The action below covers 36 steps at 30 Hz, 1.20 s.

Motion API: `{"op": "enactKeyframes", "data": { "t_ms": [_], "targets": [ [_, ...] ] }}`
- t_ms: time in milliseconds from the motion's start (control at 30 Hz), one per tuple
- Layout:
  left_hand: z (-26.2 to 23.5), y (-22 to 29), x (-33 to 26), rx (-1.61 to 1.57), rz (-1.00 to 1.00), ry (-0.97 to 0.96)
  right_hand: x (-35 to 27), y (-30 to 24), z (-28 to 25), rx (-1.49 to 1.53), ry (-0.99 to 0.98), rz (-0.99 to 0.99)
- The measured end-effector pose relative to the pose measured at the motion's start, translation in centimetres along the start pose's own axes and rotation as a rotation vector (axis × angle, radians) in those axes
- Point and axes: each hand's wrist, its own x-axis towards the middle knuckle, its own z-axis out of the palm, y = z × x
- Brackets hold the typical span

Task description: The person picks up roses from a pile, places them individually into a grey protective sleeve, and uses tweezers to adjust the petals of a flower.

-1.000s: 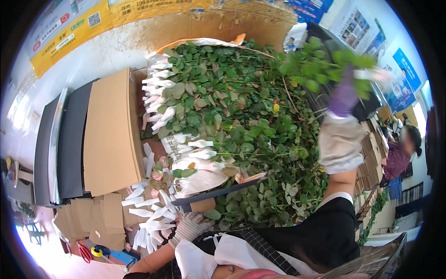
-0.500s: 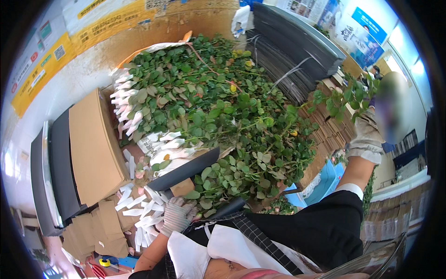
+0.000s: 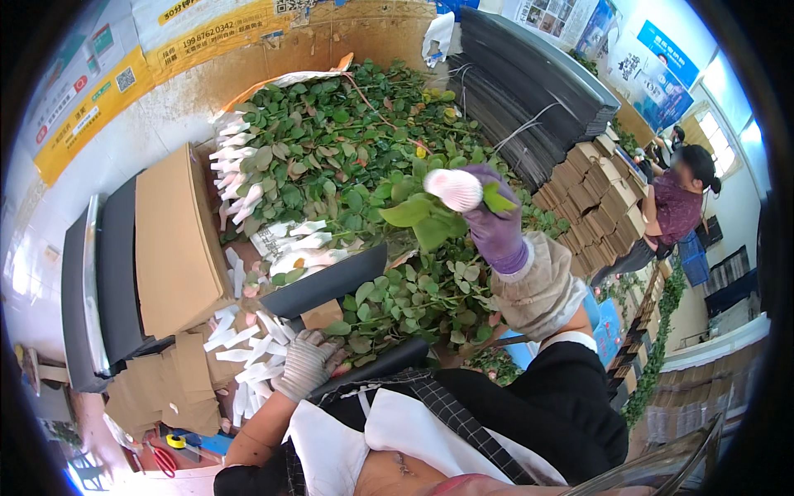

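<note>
Rose [image 3: 453, 190], white-sleeved, one.
Your right hand [image 3: 499, 219] clamps it; your left hand [image 3: 307, 364] lies beside white sleeves [image 3: 235, 355], grip unclear.

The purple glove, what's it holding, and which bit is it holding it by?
The right hand holds a white-wrapped flower with green leaves, close to its wrapped head. The exact gripping spot is hidden.

Around three o'clock, the right hand [image 3: 490, 212] wears a purple glove [image 3: 503, 240] and beige oversleeve [image 3: 539, 285]; at seven, the left hand [image 3: 314, 357], a striped glove [image 3: 298, 374]; at six, white collar flaps [image 3: 413, 434]; at five, a black checked strap [image 3: 471, 428].
</note>
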Motion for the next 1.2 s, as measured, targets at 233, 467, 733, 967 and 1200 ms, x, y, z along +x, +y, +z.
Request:
{"op": "enactKeyframes", "data": {
  "t_ms": [233,467,733,967,1200],
  "targets": [
    [0.6,-0.1,-0.4,0.024,-0.020,0.037,-0.4,-0.3,-0.4,0.042,-0.145,-0.197],
    [-0.5,0.1,-0.6,0.082,-0.019,0.061,2.8,1.1,-2.5,-0.067,-0.137,-0.394],
    [-0.4,-0.2,-0.6,0.064,-0.101,-0.098,7.9,-6.5,-2.4,-0.206,-0.428,-0.133],
    [0.1,-0.3,-0.7,0.049,-0.188,-0.254,-9.3,4.4,13.1,-0.711,-1.081,0.332],
    [-1.7,-2.9,-2.7,-0.154,-0.252,-0.020,-14.8,9.7,15.6,-0.778,-1.011,-0.034]
  ]
}}
